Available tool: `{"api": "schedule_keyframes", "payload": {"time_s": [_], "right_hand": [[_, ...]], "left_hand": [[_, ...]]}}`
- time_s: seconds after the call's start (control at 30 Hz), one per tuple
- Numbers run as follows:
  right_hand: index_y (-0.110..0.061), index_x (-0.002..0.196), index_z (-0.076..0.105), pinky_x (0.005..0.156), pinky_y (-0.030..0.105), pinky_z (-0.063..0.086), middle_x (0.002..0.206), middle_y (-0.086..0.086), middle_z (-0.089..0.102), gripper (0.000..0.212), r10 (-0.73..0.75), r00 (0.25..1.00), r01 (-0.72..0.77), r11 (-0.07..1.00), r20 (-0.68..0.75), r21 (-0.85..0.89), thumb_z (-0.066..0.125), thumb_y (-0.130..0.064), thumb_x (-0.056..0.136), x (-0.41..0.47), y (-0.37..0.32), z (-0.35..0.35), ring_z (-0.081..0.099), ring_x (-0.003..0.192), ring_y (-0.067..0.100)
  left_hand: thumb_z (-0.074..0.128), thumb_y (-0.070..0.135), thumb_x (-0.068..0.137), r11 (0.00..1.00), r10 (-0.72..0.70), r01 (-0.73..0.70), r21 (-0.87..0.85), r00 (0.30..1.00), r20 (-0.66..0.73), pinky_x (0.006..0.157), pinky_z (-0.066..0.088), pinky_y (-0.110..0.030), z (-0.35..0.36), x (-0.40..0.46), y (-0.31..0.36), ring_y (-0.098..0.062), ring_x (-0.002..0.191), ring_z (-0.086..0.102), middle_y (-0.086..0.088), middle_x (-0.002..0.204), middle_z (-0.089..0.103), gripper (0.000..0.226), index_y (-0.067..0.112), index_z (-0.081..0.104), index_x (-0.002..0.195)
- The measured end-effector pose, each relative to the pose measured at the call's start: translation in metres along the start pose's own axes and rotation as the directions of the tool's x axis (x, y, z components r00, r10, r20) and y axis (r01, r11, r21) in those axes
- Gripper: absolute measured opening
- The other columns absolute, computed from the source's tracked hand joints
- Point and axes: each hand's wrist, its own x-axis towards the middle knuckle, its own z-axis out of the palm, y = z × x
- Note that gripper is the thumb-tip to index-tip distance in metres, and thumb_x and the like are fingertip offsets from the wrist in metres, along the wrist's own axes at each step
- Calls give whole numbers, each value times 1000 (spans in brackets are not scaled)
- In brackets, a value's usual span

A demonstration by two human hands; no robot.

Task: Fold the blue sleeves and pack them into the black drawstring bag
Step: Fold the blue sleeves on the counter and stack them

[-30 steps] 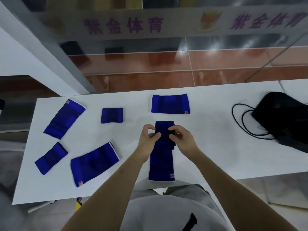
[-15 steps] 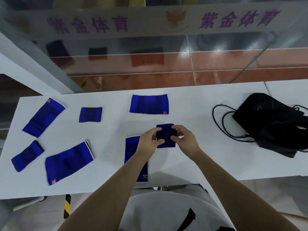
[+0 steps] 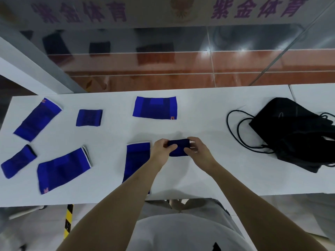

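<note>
**Folded sleeve held in both hands above the table**

I hold one small folded sleeve [image 3: 178, 148] between my hands, just over the white table [image 3: 208, 124]. My left hand [image 3: 162, 150] grips its left end, fingers curled over the top and thumb pressed on the near face. My right hand [image 3: 196, 151] pinches the right end, fingers wrapped behind and thumb in front. The sleeve looks dark navy, a compact bundle lying crosswise between my palms; I cannot tell whether its underside touches the table.

The black bag [image 3: 297, 134] lies at the right of the table, well apart from my hands, slumped flat with its cord [image 3: 235, 134] looped out on the tabletop toward me.

Six more blue sleeves lie flat on the table. One long sleeve [image 3: 136, 160] sits just beside my left wrist, running toward the near edge and partly hidden under my forearm. A wide one [image 3: 155, 108] lies beyond my hands, near the far edge. To the left there is a small square one [image 3: 89, 117], a long one [image 3: 37, 119] tilted at the far left corner, a short one [image 3: 18, 161] at the left edge, and a large one [image 3: 62, 169] with a white rim near the front.
</note>
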Motion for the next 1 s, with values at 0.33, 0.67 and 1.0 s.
{"api": "schedule_keyframes", "payload": {"time_s": [0.33,0.67,1.0], "right_hand": [[-19,133,58,91,31,52,119,0,60,34,-105,968,44,964,-227,-262,60,-27,100,24,28,10,60,108,18],[0,105,73,92,48,55,118,15,69,19,-598,801,477,618,20,-625,77,-1,86,15,38,-3,65,109,36],[2,95,78,80,44,64,117,17,74,11,-587,809,443,575,31,-688,78,3,84,14,47,3,72,107,34]], "left_hand": [[67,26,96,978,195,-185,94,975,-109,99,51,-28,14,2,-14,-8,116,59,10,129,61,35,26,61,131],[78,-3,81,375,678,-603,705,696,235,105,50,-40,9,3,-27,-30,123,63,-14,134,65,42,1,71,122],[36,9,105,-100,498,-538,837,701,510,123,-5,-45,13,-1,-62,-39,154,-1,-26,166,-2,64,-5,2,157]]}}
